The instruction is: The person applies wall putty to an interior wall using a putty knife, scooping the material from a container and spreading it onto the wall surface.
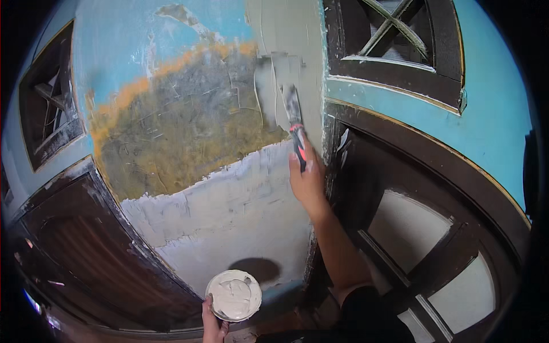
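My right hand (307, 178) is closed around the dark and red handle of a putty knife (292, 106). Its blade, smeared with filler, lies against the wall beside a pale, freshly coated strip (286, 34). Low in front of me, my left hand (213, 321) grips the rim of a round white tub (258, 292) of creamy filler (233, 297). On the wall, a bare grey and ochre patch (189, 120) sits between blue paint (126, 46) above and a whitish coated area (229, 211) below.
A dark wooden door (457, 188) with pale panels stands to the right, under a dark window frame (394, 74) with crossed bars. Another dark door (108, 246) and a small window (51, 103) flank the wall on the left. The tub casts a shadow behind it.
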The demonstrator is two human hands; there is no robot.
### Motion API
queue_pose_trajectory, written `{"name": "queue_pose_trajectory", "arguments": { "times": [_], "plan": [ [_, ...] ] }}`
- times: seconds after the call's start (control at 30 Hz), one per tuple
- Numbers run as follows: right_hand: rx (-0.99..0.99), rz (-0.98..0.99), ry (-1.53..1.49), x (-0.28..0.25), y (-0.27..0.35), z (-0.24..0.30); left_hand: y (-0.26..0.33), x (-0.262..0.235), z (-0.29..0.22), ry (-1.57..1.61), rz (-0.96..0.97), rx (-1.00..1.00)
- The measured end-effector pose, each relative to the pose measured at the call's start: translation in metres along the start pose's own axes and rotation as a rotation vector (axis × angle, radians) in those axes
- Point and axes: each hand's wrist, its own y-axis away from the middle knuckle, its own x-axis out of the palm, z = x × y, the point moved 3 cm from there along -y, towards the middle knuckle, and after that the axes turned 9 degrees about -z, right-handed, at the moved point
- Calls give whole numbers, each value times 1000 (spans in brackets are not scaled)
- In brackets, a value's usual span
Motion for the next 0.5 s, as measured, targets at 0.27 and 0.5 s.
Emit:
{"name": "queue_pose_trajectory", "arguments": {
  "times": [0.27, 0.5],
  "plan": [
    [-107, 48, 22, -2, 0, -6, 32, 37, -13, -129, -82, -43],
    [-63, 50, 27, -26, 71, -19, 7, 21, 13, 156, -82, 46]
  ]
}}
